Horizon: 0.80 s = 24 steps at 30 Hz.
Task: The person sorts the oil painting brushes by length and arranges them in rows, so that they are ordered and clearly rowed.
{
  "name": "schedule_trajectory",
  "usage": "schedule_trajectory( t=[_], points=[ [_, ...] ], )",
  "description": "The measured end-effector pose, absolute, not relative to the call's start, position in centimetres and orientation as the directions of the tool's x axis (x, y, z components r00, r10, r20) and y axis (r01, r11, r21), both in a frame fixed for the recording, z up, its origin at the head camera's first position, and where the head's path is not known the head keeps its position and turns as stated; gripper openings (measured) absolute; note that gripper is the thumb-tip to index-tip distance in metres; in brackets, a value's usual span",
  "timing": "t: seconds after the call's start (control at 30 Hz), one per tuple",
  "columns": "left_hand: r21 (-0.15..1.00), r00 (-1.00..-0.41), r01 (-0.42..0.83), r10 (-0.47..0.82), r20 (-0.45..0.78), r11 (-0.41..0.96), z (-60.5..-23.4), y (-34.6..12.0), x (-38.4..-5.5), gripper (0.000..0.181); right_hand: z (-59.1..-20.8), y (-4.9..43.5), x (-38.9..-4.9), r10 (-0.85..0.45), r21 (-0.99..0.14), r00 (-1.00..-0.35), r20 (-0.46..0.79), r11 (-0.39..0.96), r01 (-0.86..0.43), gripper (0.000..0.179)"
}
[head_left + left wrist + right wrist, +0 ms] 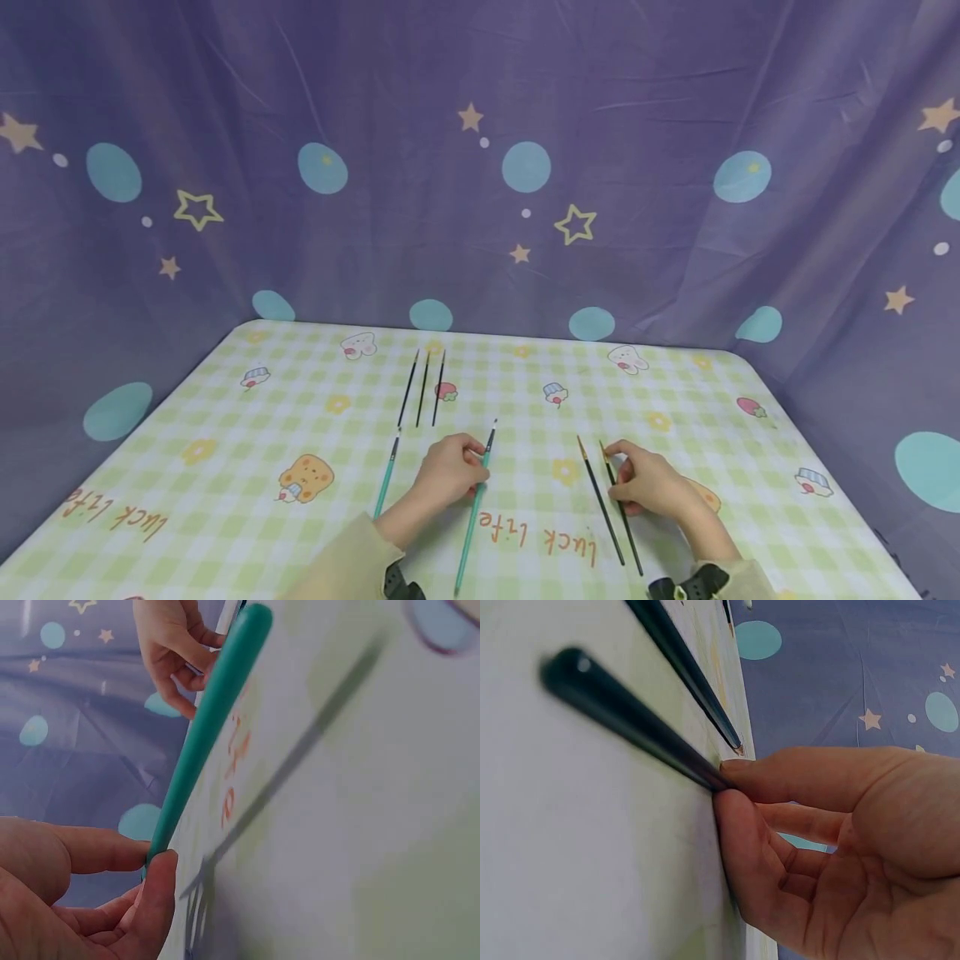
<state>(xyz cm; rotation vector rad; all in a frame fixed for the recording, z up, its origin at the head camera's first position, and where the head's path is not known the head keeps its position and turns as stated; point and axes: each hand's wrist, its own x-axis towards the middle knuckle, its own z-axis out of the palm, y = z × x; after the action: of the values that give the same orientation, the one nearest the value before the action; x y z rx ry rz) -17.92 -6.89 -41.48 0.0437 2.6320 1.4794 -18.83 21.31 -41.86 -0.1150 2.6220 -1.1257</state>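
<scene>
My left hand (450, 473) pinches a teal-handled paintbrush (470, 533) between thumb and fingers, near its metal collar. Its bristle tip points away from me; in the left wrist view the teal handle (202, 739) stands off the tabletop, its shadow apart from it. To the right, my right hand (651, 483) pinches a black-handled paintbrush (628, 533) with tan bristles, thumb and fingertip around the handle close over the cloth. Just left of that brush lies another black paintbrush (602, 504), nearly parallel. A second teal paintbrush (386, 475) lies left of my left hand, partly hidden by the forearm.
Three thin dark paintbrushes, the left one (408, 389), the middle one (423, 389) and the right one (439, 389), lie side by side farther back. A green-checked printed cloth (247, 442) covers the table. Behind it hangs a purple curtain (420, 208).
</scene>
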Motion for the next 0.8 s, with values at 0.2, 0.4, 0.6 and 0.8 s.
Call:
schedule_trajectory(
  t=[0.2, 0.4, 0.6, 0.8],
  points=[
    [0.857, -0.993, -0.046, 0.068, -0.095, 0.513, -41.8, -8.7, -17.8, 0.024, -41.9, 21.2, -18.9, -0.173, -0.717, -0.958, -0.228, 0.696, 0.045, 0.050],
    [0.853, -0.993, -0.055, 0.060, -0.100, 0.519, -41.6, -10.0, -17.3, 0.023, -41.9, 21.1, -18.8, -0.151, -0.704, -0.961, -0.233, 0.707, 0.060, 0.050],
    [0.858, -0.995, -0.076, 0.015, -0.097, 0.507, -41.5, -11.2, -16.9, 0.024, -41.7, 21.2, -18.7, -0.169, -0.708, -0.957, -0.236, 0.704, 0.051, 0.051],
    [0.869, -0.995, -0.096, -0.025, -0.097, 0.486, -41.5, -12.1, -16.6, 0.022, -41.6, 21.1, -18.7, -0.156, -0.701, -0.959, -0.236, 0.711, 0.057, 0.050]
  ],
)
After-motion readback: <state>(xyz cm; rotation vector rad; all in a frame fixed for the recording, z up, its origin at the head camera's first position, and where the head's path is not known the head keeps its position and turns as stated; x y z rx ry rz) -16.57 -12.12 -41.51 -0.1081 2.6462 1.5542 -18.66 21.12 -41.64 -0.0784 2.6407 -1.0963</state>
